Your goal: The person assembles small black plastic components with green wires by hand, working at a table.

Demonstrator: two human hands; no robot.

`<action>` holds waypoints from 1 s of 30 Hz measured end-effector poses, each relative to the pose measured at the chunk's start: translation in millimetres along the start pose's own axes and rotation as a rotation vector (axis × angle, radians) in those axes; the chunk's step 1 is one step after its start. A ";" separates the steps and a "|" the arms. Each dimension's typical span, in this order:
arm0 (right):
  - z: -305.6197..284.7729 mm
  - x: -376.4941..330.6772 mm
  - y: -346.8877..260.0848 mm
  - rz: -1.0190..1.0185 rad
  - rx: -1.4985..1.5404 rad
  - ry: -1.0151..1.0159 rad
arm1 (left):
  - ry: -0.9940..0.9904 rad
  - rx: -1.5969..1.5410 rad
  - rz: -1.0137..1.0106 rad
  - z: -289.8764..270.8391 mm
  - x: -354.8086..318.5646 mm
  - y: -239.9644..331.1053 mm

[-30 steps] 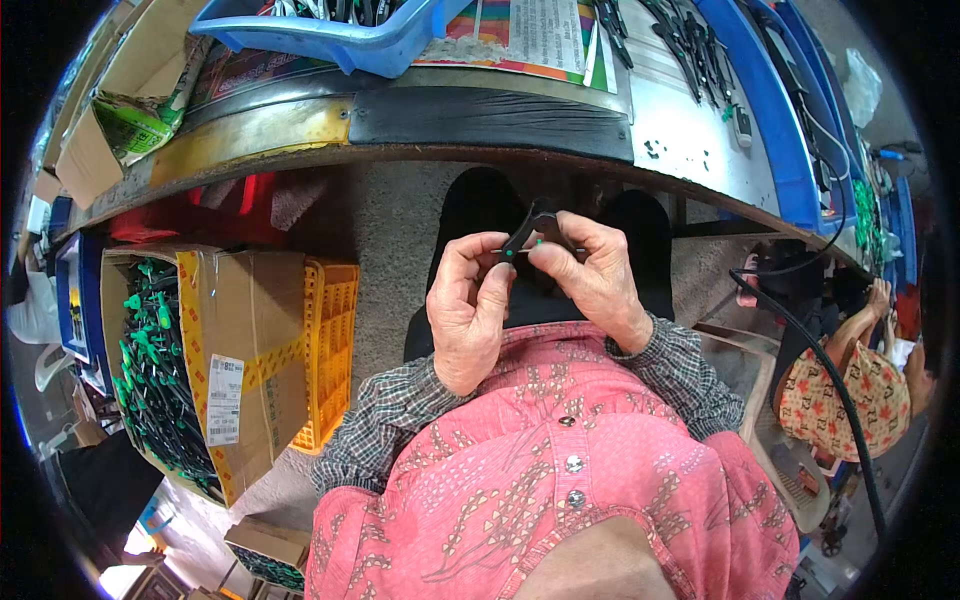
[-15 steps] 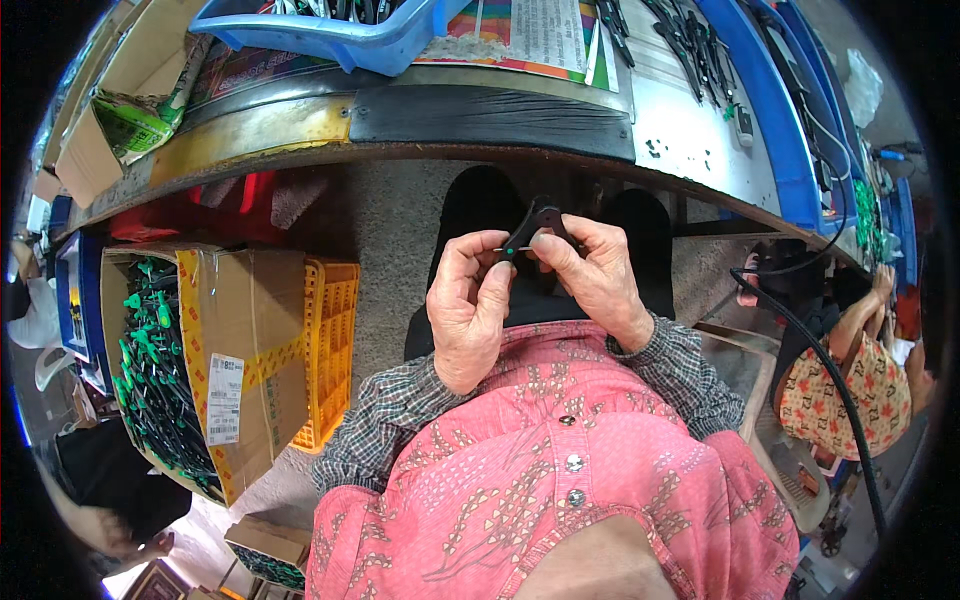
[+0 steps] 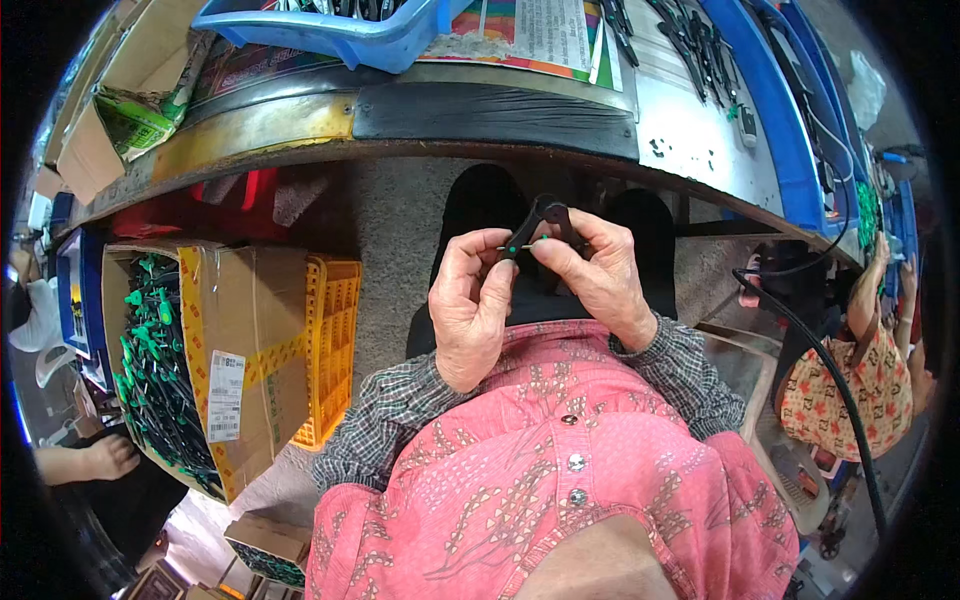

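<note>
Above my lap, both hands hold a small black hinged tool (image 3: 546,210) with two legs joined at a rounded top. My left hand (image 3: 468,310) pinches its left leg between thumb and fingers, close to a green dot. My right hand (image 3: 604,272) grips the right leg, the thumb near a small green tip. A thin pale rod (image 3: 528,246) spans the gap between the legs. The lower leg ends are hidden by my fingers.
A workbench edge (image 3: 490,115) runs ahead, bearing a blue tray (image 3: 330,35) and black tools (image 3: 690,50). To my left, a cardboard box (image 3: 255,350) of green-and-black pieces stands beside an orange crate (image 3: 330,350). A black cable (image 3: 820,350) hangs at right; co-workers sit on both sides.
My right thumb has shifted slightly, and the tool's legs and the rod between them show more plainly. At far left, a co-worker's hand has moved up; the right co-worker's arms have also moved.
</note>
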State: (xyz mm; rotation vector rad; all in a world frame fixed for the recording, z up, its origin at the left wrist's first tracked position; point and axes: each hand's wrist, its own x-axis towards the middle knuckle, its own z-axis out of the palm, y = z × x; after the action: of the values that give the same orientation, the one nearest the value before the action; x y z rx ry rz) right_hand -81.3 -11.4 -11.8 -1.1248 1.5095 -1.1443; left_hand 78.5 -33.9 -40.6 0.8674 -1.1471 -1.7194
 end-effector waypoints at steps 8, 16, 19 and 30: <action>-2.9 -0.6 1.9 0.015 0.059 -0.007 | 0.000 0.002 -0.003 1.3 0.0 1.4; -0.8 0.0 4.7 -0.082 0.054 0.017 | 0.006 -0.007 -0.013 0.6 0.6 0.4; -4.4 -0.4 5.2 0.117 0.088 -0.039 | 0.010 -0.004 -0.011 0.7 0.8 1.5; 1.1 -0.3 8.3 -0.086 0.073 0.033 | 0.007 -0.002 -0.017 0.4 1.6 2.0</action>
State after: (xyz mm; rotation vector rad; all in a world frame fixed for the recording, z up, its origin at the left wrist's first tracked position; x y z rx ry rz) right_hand -81.3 -10.0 -20.0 -1.1352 1.4445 -1.2726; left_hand 78.1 -35.7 -38.8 0.8830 -1.1363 -1.7297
